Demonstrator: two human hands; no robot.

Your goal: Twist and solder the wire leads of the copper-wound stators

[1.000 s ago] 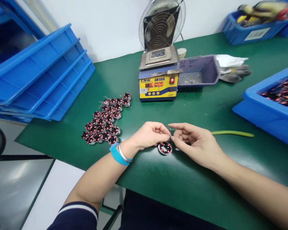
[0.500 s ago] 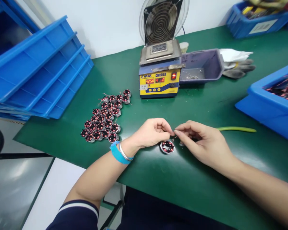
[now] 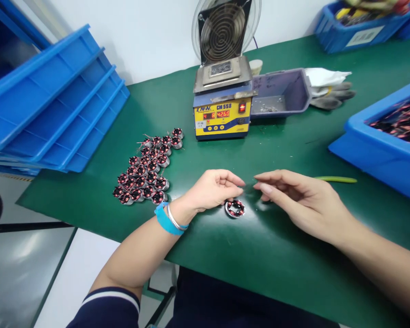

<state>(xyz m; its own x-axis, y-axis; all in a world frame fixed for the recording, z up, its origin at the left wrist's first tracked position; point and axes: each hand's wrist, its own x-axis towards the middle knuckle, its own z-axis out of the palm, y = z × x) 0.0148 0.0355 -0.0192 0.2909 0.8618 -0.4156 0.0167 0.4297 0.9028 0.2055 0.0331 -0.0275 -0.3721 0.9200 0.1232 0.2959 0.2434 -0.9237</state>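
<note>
While lying flat, round stator (image 3: 235,208), red-copper windings, silver rim

Right blue bin (image 3: 379,150) cut off by edge, its contents blurred, far bin (image 3: 355,32) cropped at top, fan (image 3: 225,27) top cropped, wire between hands too thin to tell

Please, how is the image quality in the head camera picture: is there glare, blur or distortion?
Head view: soft glare on the green table mat below the small round copper-wound coil; the right hand is slightly blurred, the left hand sharper; the stacked blue plastic trays look stretched toward the left edge by the wide lens.
</note>
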